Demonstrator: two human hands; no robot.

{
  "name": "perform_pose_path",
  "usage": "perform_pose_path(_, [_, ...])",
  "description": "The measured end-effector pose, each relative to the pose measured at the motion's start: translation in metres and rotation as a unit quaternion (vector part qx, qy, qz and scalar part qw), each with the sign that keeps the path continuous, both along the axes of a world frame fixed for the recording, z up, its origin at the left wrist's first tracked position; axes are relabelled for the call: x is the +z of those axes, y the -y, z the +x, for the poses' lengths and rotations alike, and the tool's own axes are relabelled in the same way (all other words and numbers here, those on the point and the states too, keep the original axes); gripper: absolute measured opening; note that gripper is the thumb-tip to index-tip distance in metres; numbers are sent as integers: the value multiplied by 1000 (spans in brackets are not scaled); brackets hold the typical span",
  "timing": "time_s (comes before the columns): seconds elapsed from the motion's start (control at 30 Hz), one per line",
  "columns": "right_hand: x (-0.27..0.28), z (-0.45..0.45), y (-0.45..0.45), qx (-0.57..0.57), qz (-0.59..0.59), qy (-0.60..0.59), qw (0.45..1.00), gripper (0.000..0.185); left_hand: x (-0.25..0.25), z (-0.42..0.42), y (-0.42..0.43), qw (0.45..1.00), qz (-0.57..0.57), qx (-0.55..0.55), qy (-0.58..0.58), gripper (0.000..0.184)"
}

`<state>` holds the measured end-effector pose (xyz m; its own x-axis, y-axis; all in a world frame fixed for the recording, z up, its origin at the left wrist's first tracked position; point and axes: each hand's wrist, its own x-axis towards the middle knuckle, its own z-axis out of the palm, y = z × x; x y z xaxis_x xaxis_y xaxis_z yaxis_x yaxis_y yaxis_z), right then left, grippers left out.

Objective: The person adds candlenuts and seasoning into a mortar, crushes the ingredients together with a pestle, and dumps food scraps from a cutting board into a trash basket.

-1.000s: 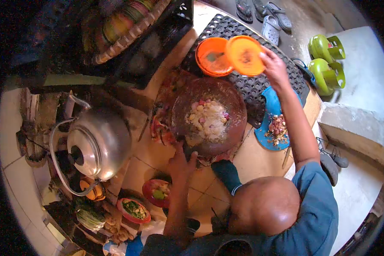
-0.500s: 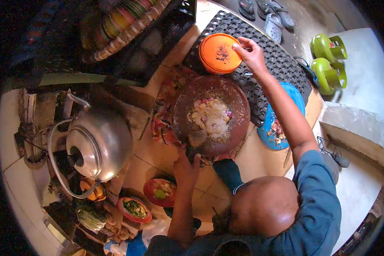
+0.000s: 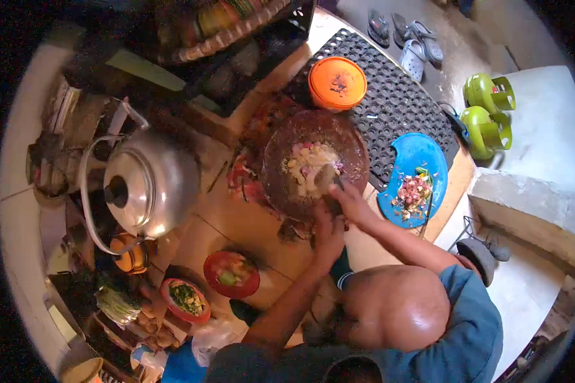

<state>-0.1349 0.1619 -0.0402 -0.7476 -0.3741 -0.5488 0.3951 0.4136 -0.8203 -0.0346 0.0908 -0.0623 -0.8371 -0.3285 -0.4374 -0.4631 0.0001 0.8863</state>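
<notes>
A wide dark stone mortar (image 3: 281, 143) sits in front of me, holding peeled garlic-like cloves, reddish shallot-like pieces and pale powder (image 3: 306, 163). Over its near side both my hands come together on a pestle (image 3: 324, 179), its greyish end tilted among the ingredients. My right hand (image 3: 352, 204) is closed around it from the right. My left hand (image 3: 329, 231) is closed lower down, close to the mortar's near rim; its grip is partly hidden. Just beyond the mortar stands an orange lidded tub (image 3: 338, 83) with dark marks on its lid.
Right of the mortar, a blue cutting board (image 3: 420, 150) carries chopped reddish pieces and a knife. A black perforated mat (image 3: 393, 96) lies beneath the tub. Left stands a large metal kettle (image 3: 153, 182). Two red bowls (image 3: 232, 274) of food sit nearer. Green gas cylinders (image 3: 485, 131) stand far right.
My right hand has left the orange tub and come down to the pestle. My left hand has moved right from the mortar's rim onto the pestle, which has shifted right and more upright.
</notes>
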Motion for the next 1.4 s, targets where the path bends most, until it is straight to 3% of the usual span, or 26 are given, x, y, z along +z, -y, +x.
perform_pose_path(0.03, [-7,-14,-7,35,20,-59,997,53,-19,4,-5,999,19,-6,-43,48])
perform_pose_path(0.1, [-17,-51,-11,120,100,-187,970,57,-14,8,17,995,-94,-10,40,53])
perform_pose_path(0.17, [-18,-83,-13,215,217,-326,895,58,-10,10,52,987,-123,105,-5,60])
perform_pose_path(0.2, [-15,-77,-10,266,269,-334,863,58,-13,8,70,967,-95,218,-93,63])
perform_pose_path(0.27, [-8,-61,11,360,366,-348,784,58,-19,10,89,965,-225,123,51,67])
perform_pose_path(0.33, [-2,-60,18,350,288,-257,854,57,-30,12,92,954,-269,89,93,68])
perform_pose_path(0.4, [-33,-83,14,317,180,-226,903,55,-40,5,91,964,-237,118,24,67])
perform_pose_path(0.43, [-60,-100,9,278,54,-100,954,51,-34,7,89,969,-207,127,40,66])
perform_pose_path(0.53, [11,-81,24,234,155,-240,929,46,-32,21,72,973,-166,149,54,66])
perform_pose_path(0.6, [11,-56,35,298,261,-285,873,48,-75,38,52,964,-201,173,8,67])
perform_pose_path(0.67, [-30,-32,36,360,344,-350,793,49,-94,45,44,965,12,260,-32,68])
perform_pose_path(0.7, [-17,-32,35,354,334,-349,801,48,-91,49,46,961,69,266,-36,68])
perform_pose_path(0.73, [-27,-42,31,336,252,-288,860,48,-81,51,49,953,126,274,-38,68])
perform_pose_path(0.8, [-45,-81,32,285,79,-157,942,49,-62,51,64,963,143,227,-21,65])
perform_pose_path(0.83, [-23,-93,33,278,52,-65,957,47,-62,51,64,952,112,284,-38,59])
perform_pose_path(0.93, [7,-72,32,241,203,-388,866,46,-56,59,61,922,13,373,-99,42])
perform_pose_path(1.0, [1,-55,33,273,314,-407,813,47,-41,60,66,929,-57,321,-176,34])
perform_pose_path(1.03, [-38,-51,26,294,333,-440,780,48,-26,55,66,952,-37,285,-107,33])
perform_pose_path(1.1, [-26,-54,31,324,321,-329,827,49,-5,47,73,978,-42,204,-9,33])
perform_pose_path(1.13, [-28,-58,30,307,272,-333,849,49,-2,43,77,984,-67,162,16,34])
perform_pose_path(1.2, [-29,-72,24,268,173,-339,885,48,6,34,85,979,-165,112,-39,39])
perform_pose_path(1.23, [-3,-62,30,232,224,-293,900,50,22,29,89,972,-197,107,-74,41])
perform_pose_path(1.3, [-12,-44,37,227,268,-343,871,49,67,37,86,955,-186,172,-157,43])
perform_pose_path(1.4, [-47,-36,27,291,326,-430,790,48,133,65,116,981,-137,76,-119,48])
